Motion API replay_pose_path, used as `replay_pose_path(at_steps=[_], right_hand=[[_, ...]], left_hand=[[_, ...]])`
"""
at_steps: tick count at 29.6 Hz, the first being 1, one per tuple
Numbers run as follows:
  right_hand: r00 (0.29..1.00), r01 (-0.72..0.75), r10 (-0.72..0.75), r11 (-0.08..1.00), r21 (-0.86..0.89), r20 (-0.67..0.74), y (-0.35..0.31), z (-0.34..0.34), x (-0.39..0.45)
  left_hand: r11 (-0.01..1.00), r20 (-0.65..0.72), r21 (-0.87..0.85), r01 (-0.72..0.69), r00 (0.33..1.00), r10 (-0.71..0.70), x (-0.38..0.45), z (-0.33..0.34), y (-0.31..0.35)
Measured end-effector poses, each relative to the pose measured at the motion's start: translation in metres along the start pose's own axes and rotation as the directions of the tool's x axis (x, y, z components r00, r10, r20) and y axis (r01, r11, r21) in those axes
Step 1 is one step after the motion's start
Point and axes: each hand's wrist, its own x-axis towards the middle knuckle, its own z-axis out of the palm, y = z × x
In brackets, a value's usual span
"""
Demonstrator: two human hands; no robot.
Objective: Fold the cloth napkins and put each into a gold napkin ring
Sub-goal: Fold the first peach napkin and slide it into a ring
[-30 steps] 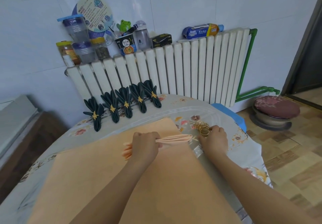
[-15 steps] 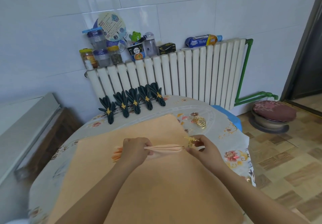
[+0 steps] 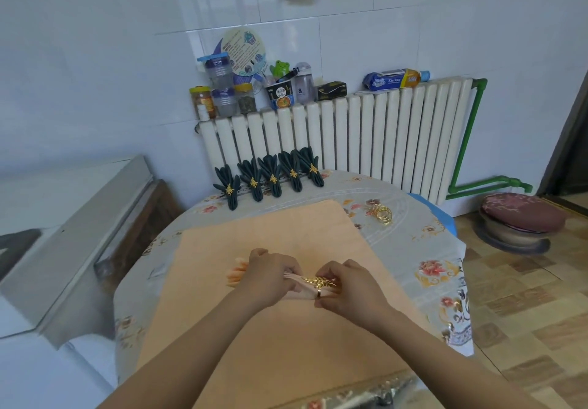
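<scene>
Near centre of worktop [image 3: 397, 249] | step: ringing peach napkin [image 3: 297, 279] | left hand [image 3: 270, 276] grips pleated bundle, fingers curled round it | right hand [image 3: 348, 284] pinches gold ring [image 3: 318, 282] on bundle's right end | next: probably slide ring left to mid-bundle, pleats kept tight | spare rings [image 3: 381, 213] far right; five dark ringed napkins [image 3: 270, 179] at far edge.

White glossy tiled wall [image 3: 95, 58] behind, daylight glare on tiles. White ribbed radiator [image 3: 366, 135] against it with a green pipe [image 3: 467, 141] at its right end; jars, bottles, a frog toy [image 3: 280, 68] and a paper fan [image 3: 243, 50] on top. Round table with floral tablecloth [image 3: 442, 271]. Brown patterned tile floor [image 3: 525, 313], cushioned stool [image 3: 521, 217] right. Grey-white cabinet [image 3: 63, 217] left.
</scene>
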Motion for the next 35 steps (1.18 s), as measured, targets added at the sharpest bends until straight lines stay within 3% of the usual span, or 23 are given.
replay_pose_path(at_steps=[9, 16, 20, 23, 25, 27, 28, 30, 32, 35], right_hand=[[1.0, -0.025, 0.025, 0.999, -0.033, 0.0, -0.025, 0.005, -0.005], [0.999, -0.038, 0.038, 0.98, -0.197, -0.004, -0.034, 0.035, -0.019], [0.988, -0.133, 0.141, 0.984, -0.117, 0.06, -0.034, 0.046, -0.02], [0.964, -0.25, 0.247, 0.968, 0.026, 0.096, -0.029, 0.048, -0.015], [0.946, -0.317, 0.303, 0.938, 0.14, 0.113, -0.028, 0.047, -0.009], [0.935, -0.35, 0.327, 0.911, 0.219, 0.135, -0.028, 0.048, -0.003], [0.93, -0.364, 0.337, 0.899, 0.243, 0.145, -0.027, 0.048, -0.002], [0.924, -0.379, 0.345, 0.883, 0.278, 0.166, -0.029, 0.049, 0.001], [0.914, -0.403, 0.365, 0.867, 0.293, 0.176, -0.029, 0.049, 0.002], [0.904, -0.427, 0.395, 0.856, 0.292, 0.165, -0.027, 0.05, 0.004]], left_hand=[[0.997, 0.065, -0.014, -0.081, 0.995, 0.081, -0.002, 0.0, -0.007], [0.913, 0.027, 0.236, -0.331, 0.942, 0.335, -0.021, 0.008, -0.005], [0.95, -0.084, 0.21, -0.231, 0.964, 0.253, -0.035, 0.027, -0.021], [0.999, -0.278, -0.042, -0.005, 0.961, -0.007, -0.046, 0.041, -0.021], [0.894, -0.269, -0.396, 0.21, 0.904, -0.332, -0.053, 0.044, -0.017], [0.627, -0.112, -0.692, 0.357, 0.805, -0.582, -0.055, 0.047, -0.015], [0.528, -0.068, -0.759, 0.381, 0.76, -0.646, -0.054, 0.05, -0.014], [0.376, 0.013, -0.849, 0.372, 0.725, -0.688, -0.054, 0.054, -0.013], [0.225, 0.134, -0.914, 0.336, 0.776, -0.617, -0.055, 0.056, -0.008], [0.206, 0.162, -0.919, 0.335, 0.8, -0.578, -0.055, 0.057, -0.005]])
